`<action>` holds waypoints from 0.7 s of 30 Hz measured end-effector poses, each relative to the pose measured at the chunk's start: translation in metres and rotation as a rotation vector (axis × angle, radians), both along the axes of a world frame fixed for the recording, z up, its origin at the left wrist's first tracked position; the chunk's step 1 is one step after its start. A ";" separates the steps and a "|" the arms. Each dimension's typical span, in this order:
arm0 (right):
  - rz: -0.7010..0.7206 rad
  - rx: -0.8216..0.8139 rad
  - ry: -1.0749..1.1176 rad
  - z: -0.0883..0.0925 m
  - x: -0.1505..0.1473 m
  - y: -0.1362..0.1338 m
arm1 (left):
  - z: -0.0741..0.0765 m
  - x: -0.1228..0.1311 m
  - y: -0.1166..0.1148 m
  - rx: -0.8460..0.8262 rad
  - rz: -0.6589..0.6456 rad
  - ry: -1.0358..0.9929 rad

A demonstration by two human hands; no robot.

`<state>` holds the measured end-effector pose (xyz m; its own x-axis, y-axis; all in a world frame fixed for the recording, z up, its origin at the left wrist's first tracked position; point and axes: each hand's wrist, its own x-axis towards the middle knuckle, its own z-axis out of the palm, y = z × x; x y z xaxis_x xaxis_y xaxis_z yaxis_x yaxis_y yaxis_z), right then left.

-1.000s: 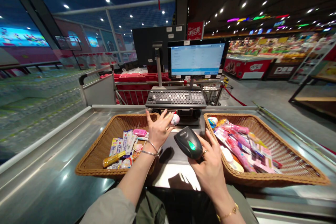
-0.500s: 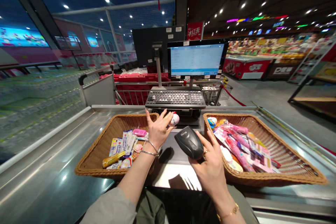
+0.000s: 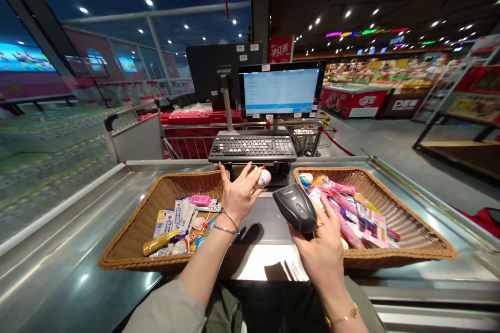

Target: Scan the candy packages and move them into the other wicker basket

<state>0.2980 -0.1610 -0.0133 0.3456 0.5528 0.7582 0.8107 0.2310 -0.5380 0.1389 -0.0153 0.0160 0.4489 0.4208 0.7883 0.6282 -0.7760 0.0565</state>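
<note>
Between the fingertips of my left hand [image 3: 241,192] is a small pink-and-white egg-shaped item [image 3: 264,178], probably a surprise egg, with a red bit on top. My right hand [image 3: 322,247] grips a black barcode scanner [image 3: 295,207], its head pointing up and to the left. The left hand hovers beside a wicker basket [image 3: 128,223] of small packets, a pink box and a yellow tube. Close to the right hand stands a second wicker basket [image 3: 424,229], holding pink packaged goods [image 3: 361,213] and a blue-and-white egg [image 3: 305,180].
A keyboard [image 3: 253,148] and a lit monitor [image 3: 279,91] stand behind the counter [image 3: 78,250]. The grey plate [image 3: 260,221] lies between the baskets. Beyond are a metal cart rail [image 3: 183,145] and a red freezer [image 3: 351,100].
The view has turned slightly right. The scanner has shifted right, away from the egg, and my right hand went with it. My left hand still holds the egg.
</note>
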 end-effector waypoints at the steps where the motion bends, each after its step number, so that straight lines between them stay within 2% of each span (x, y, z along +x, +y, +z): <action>1: -0.010 -0.001 0.008 0.000 0.002 -0.001 | 0.000 0.003 -0.001 -0.007 -0.005 -0.003; 21: -0.255 0.115 0.161 0.003 0.037 -0.018 | 0.002 0.066 -0.021 -0.004 -0.159 -0.036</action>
